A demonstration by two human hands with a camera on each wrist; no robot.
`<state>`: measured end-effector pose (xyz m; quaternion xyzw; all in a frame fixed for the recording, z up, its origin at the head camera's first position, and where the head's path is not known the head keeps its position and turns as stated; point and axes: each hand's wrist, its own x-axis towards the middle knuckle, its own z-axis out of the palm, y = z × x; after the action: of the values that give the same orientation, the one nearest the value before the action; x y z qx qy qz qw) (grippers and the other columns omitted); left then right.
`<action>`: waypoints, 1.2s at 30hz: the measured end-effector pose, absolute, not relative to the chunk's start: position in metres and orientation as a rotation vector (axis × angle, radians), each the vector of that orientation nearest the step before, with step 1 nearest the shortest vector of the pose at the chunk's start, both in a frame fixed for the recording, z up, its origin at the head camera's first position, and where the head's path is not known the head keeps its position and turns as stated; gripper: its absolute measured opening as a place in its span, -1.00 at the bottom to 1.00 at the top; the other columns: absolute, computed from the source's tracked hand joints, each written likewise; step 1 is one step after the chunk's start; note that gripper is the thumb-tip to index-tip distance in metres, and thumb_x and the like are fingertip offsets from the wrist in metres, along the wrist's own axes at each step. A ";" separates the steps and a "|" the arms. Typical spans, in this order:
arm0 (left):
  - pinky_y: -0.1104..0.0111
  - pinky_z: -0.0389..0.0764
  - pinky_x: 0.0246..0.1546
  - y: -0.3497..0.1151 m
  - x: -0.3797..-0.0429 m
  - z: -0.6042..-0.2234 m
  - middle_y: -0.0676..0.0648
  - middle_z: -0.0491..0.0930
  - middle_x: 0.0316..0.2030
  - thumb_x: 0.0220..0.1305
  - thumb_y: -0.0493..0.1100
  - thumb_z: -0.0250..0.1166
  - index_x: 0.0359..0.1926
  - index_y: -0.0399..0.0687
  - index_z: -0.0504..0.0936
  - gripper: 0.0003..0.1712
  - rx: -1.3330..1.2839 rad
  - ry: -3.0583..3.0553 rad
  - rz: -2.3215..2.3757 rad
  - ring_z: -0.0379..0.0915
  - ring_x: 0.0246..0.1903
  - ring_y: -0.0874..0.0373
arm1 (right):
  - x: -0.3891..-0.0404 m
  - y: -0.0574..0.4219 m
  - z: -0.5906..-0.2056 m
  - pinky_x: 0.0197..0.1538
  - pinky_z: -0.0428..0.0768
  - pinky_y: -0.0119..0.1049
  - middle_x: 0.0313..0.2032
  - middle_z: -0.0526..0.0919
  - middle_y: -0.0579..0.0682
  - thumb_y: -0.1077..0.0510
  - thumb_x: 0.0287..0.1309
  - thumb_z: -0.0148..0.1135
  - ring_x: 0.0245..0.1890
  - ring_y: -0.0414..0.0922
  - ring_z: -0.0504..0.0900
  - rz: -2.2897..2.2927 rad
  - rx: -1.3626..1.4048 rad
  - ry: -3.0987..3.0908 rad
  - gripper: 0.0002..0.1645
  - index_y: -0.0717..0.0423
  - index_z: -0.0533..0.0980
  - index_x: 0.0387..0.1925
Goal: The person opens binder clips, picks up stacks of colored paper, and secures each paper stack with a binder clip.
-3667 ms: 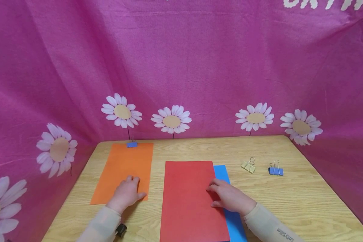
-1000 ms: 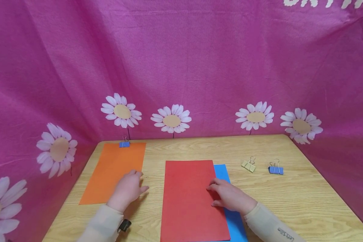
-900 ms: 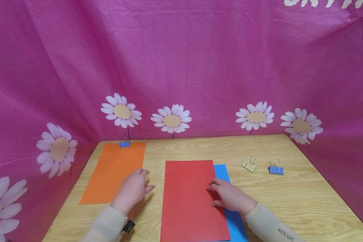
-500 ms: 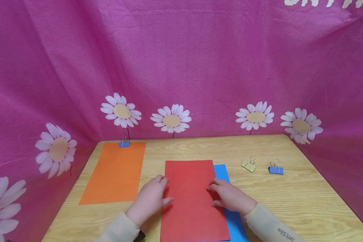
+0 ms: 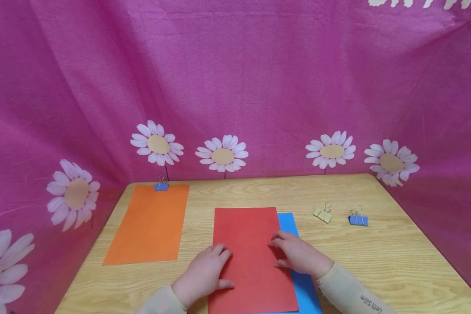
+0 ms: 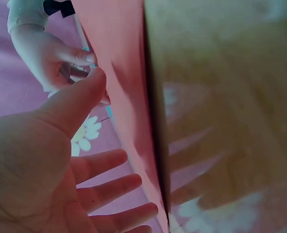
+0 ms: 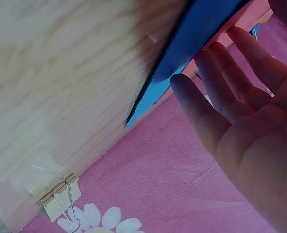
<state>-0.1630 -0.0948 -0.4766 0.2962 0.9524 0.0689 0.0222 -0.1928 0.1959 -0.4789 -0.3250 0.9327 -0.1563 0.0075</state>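
A red sheet lies in front of me, on top of a blue sheet that sticks out along its right side. Over the red sheet's left edge is my left hand, its fingers loosely spread with the thumb apart, holding nothing, as the left wrist view confirms. On the opposite side my right hand rests its fingertips on the red sheet near the right edge, palm above the blue strip. An orange sheet lies to the left, with a blue binder clip on its far edge.
Toward the back right of the wooden table are a yellow binder clip and another blue binder clip. A pink cloth printed with daisies hangs behind the table and along both sides.
The orange sheet and its clip have shifted left. My left hand has left the orange sheet and moved right, onto the red sheet's left edge. The right hand has stayed in place.
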 end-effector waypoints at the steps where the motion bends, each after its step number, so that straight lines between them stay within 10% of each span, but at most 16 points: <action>1: 0.14 0.61 0.13 -0.095 -0.162 -0.477 -0.10 0.56 0.12 0.05 0.25 0.57 0.22 -0.14 0.59 -0.16 0.907 2.938 0.206 0.51 0.08 -0.04 | -0.193 0.196 -0.479 0.15 0.63 -0.02 0.01 0.59 0.07 0.10 0.08 0.57 -0.01 0.04 0.61 -0.488 -1.009 2.913 -0.46 0.24 0.64 0.07; 36: 0.19 0.63 -0.01 -0.089 -0.161 -0.471 -0.05 0.54 -0.01 -0.01 0.26 0.61 0.12 -0.06 0.60 -0.22 0.863 2.900 0.108 0.50 -0.10 0.01 | -0.197 0.201 -0.478 0.14 0.66 -0.06 0.03 0.59 0.04 0.08 0.14 0.54 -0.01 -0.01 0.63 -0.488 -1.002 2.888 -0.51 0.19 0.64 0.07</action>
<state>-0.1606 -0.0887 -0.4712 0.2845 0.9563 0.0355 0.0569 -0.1969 0.2007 -0.4778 -0.3237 0.9327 -0.1574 0.0229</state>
